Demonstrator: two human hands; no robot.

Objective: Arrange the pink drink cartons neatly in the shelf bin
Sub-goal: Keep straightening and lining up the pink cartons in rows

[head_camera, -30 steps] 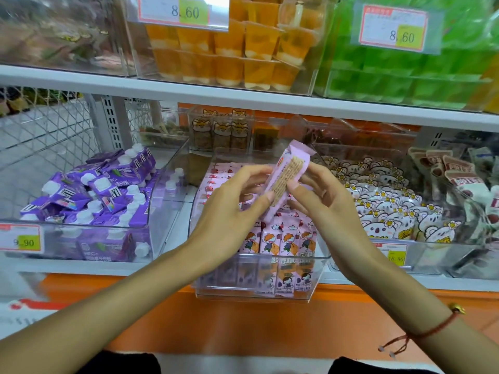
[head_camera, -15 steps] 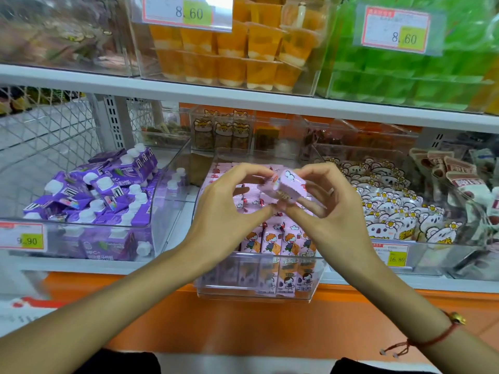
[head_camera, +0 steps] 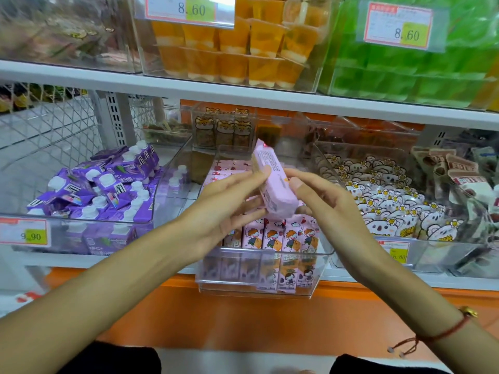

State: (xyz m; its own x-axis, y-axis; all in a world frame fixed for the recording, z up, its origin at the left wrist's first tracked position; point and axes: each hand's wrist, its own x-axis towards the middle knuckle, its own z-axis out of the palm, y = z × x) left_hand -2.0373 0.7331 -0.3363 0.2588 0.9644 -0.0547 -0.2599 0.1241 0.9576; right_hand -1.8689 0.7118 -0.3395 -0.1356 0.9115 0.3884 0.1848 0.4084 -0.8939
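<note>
I hold one pink carton [head_camera: 272, 182] tilted above the clear shelf bin [head_camera: 259, 288], my left hand [head_camera: 226, 211] and right hand [head_camera: 324, 209] pinching its sides; probably to turn it upright like the front row [head_camera: 280, 236] below.

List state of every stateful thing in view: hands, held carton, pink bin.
left hand: holds carton, fingers on its left side
right hand: holds carton, thumb on its right side
pink carton: lifted above bin, tilted
clear bin: open-topped, front row of pink cartons upright
</note>
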